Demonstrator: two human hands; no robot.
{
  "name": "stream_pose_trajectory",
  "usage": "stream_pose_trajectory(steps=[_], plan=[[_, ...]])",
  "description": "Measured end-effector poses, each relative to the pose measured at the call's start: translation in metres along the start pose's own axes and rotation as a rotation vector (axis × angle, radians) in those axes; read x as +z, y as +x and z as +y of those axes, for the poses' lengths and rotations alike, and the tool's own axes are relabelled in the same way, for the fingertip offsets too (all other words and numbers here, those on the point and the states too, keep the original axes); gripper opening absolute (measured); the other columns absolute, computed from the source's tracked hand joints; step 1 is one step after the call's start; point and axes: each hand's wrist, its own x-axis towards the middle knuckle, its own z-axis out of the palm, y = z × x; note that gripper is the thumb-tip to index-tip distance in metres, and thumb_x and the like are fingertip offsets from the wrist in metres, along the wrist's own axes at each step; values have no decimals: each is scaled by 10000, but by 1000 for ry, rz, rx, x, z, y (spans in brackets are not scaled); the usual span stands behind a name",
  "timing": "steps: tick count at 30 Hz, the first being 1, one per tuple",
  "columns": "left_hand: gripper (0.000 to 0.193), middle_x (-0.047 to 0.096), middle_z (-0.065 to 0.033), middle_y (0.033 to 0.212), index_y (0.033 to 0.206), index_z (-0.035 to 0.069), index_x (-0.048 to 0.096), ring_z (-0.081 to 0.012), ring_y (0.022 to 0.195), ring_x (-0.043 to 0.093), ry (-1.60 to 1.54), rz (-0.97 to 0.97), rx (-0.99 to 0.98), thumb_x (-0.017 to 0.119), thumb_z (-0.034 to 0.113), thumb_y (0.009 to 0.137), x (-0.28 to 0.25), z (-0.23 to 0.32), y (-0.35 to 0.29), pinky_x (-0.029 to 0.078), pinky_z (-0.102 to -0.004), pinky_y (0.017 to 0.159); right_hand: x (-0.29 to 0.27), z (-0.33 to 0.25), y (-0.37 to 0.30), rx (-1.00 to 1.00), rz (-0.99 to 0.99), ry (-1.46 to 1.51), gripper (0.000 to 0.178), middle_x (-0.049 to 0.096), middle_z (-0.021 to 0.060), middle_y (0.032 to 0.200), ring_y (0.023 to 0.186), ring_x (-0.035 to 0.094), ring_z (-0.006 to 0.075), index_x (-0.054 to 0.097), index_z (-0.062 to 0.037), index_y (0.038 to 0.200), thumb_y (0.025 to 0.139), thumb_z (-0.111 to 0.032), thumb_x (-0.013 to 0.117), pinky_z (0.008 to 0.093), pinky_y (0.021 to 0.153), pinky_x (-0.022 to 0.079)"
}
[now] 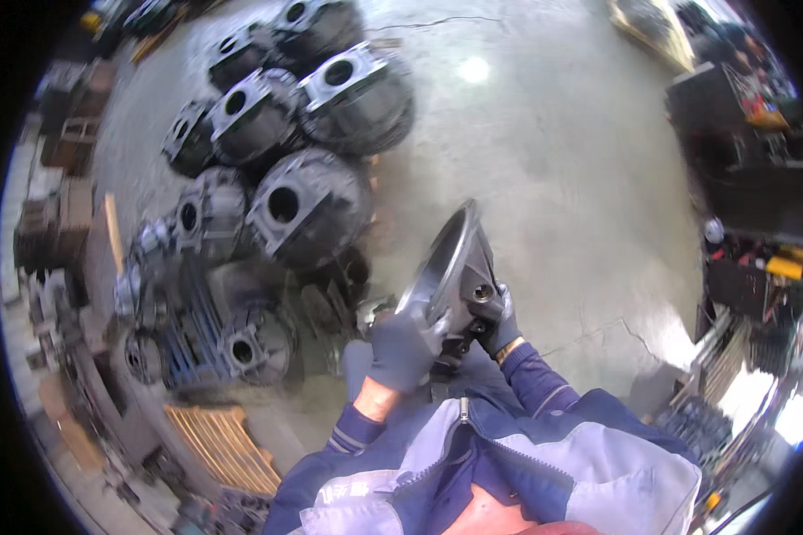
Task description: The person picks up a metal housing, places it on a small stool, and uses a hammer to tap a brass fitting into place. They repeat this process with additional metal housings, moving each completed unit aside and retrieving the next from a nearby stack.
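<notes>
Between my two gloved hands, in front of my legs, a large dark metal bell housing (462, 276) is held up off the floor. It stands tilted, its wide round rim facing up and to the left. My left hand (403, 346), in a dark grey glove, is closed on the near left edge of the rim. On the far side, my right hand (501, 325) grips the narrower body, close to a round bored hole; part of its fingers is hidden behind the casting. Dark smaller parts of the casting hang below it, hard to make out.
Several similar housings (317, 209) stand grouped on the floor at the left. Blue metal slats (207, 325) lie near a smaller housing (257, 348). A wooden pallet (223, 446) is at lower left. Dark benches with parts (732, 116) line the right. Grey concrete floor (553, 160) lies ahead.
</notes>
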Motion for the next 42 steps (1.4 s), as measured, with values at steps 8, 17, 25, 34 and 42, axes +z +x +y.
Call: stream_pose_trajectory(steps=[8, 17, 25, 34, 42], plan=[[224, 652, -205, 1142, 1100, 207, 751, -288, 606, 665, 214, 270, 755, 666, 199, 893, 6, 122, 112, 511, -407, 520, 48, -162, -10, -518, 371, -310, 379, 702, 55, 1134, 956, 704, 181, 608, -100, 1285, 1066, -361, 443, 310, 745, 600], [293, 691, -141, 759, 959, 51, 751, -311, 650, 691, -63, 155, 755, 751, 338, 898, -40, 278, 295, 521, -414, 580, 129, -348, 54, -605, 409, -74, 432, 711, 10, 956, 706, 685, 122, 634, -135, 1197, 1051, -463, 393, 227, 389, 471], [301, 660, -168, 678, 844, 86, 728, -371, 620, 679, -45, -44, 731, 738, 385, 881, -78, 398, 456, 515, -460, 557, 180, -488, 127, -690, 460, 46, 317, 675, 14, 906, 648, 638, 150, 639, -132, 1109, 1031, -372, 448, 276, 468, 507], [418, 676, -205, 703, 786, 53, 692, -399, 651, 688, -126, 50, 567, 670, 452, 910, -129, 498, 646, 535, -484, 610, 222, -696, 254, -581, 343, -357, 531, 624, 127, 1293, 1056, 688, 261, 519, -28, 1421, 975, -299, 616, 389, 886, 617], [490, 707, -219, 792, 887, 6, 710, -390, 745, 714, -361, 59, 217, 648, 492, 910, -218, 497, 826, 556, -503, 700, 360, -836, 432, -347, 186, -626, 512, 653, 127, 1274, 1079, 677, 258, 543, -11, 1419, 1029, -339, 588, 423, 928, 583]])
